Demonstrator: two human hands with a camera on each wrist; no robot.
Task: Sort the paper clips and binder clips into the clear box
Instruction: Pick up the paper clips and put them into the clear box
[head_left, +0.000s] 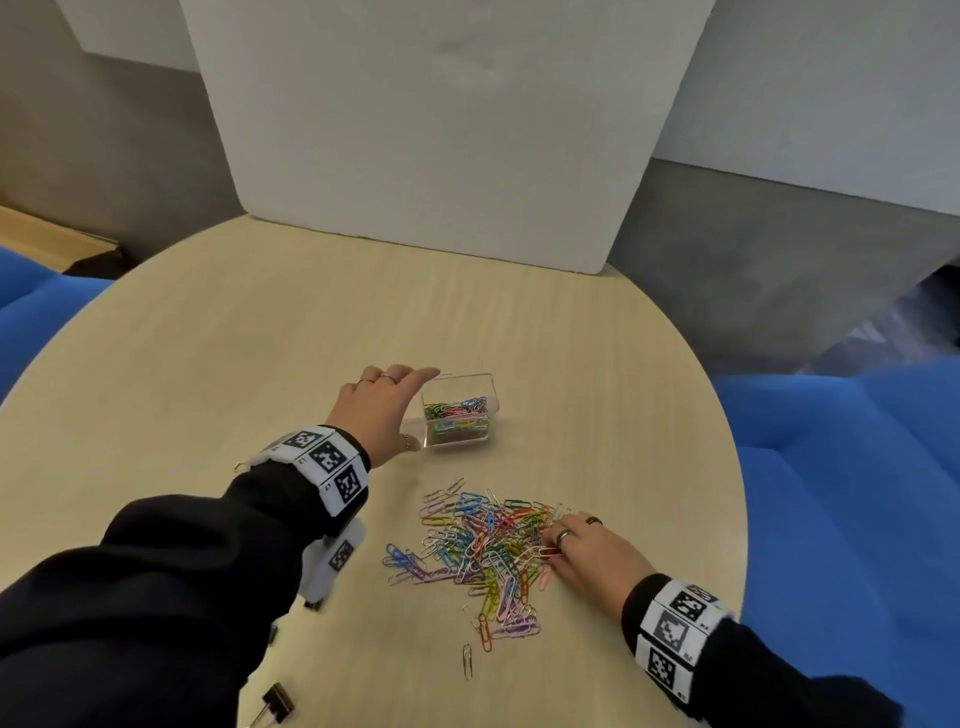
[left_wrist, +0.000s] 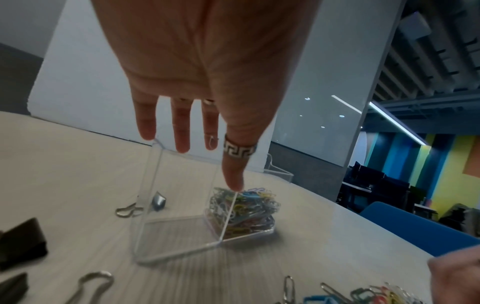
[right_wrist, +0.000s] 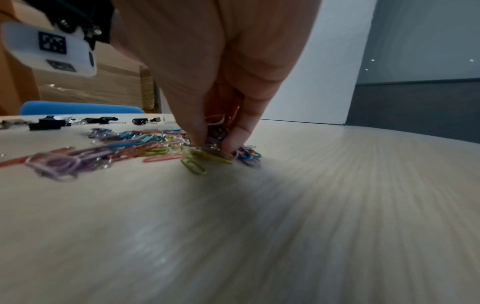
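A clear two-compartment box stands mid-table; its right compartment holds coloured paper clips, its left one looks empty. My left hand reaches over the left compartment with straight fingers at the far rim and the thumb tip touching the divider's top edge. A loose pile of coloured paper clips lies nearer me. My right hand is down on the pile's right side, and its fingertips pinch a small bunch of clips. Black binder clips lie at the near left.
A white board stands upright at the round wooden table's far edge. Blue seats flank the table. A single silver paper clip lies apart near the front. More binder clips are scattered left of the pile.
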